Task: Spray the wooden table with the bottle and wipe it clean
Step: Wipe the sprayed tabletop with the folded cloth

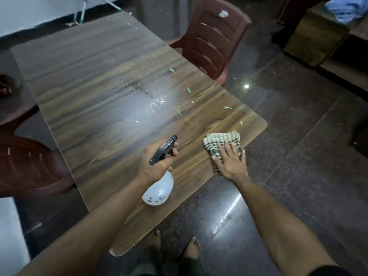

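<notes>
Spray bottle (159,186), white body, black trigger head, held tilted over near part of tabletop (89,80), nozzle aimed at middle; my left hand (155,162) grips its neck, fingers (175,150) curled round trigger. Wet glossy patch (151,108) beyond nozzle, dark specks (135,86) just past it. My right hand (229,160) lies flat, fingers spread, pressing striped cloth (221,142) near right tabletop corner. Dark red plastic chair (215,36) at far right edge, another chair (29,162) at left
</notes>
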